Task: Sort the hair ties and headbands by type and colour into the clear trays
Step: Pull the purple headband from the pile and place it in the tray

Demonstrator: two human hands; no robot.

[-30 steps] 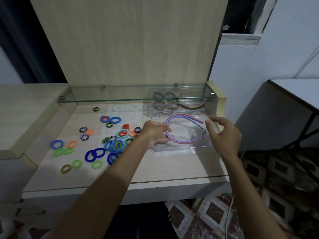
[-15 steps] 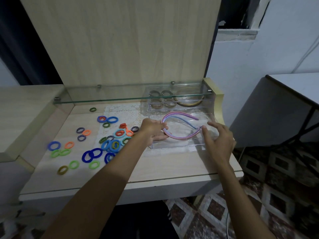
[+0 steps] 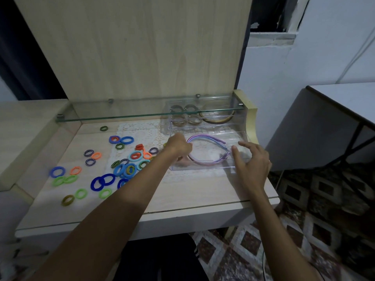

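Headbands (image 3: pixel 207 150) lie between left grip (image 3: pixel 179 148) and right grip (image 3: pixel 251 164).

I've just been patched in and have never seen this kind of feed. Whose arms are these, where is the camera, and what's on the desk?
There is no machine: a person works bare-handed, filmed by a camera on their head looking down. The left hand grips the curved end of a bundle of pastel headbands lying in the near clear tray. The right hand hovers open at the tray's right end, holding nothing. A second clear tray sits behind, under the glass shelf. Loose coloured hair ties are scattered on the desk to the left.
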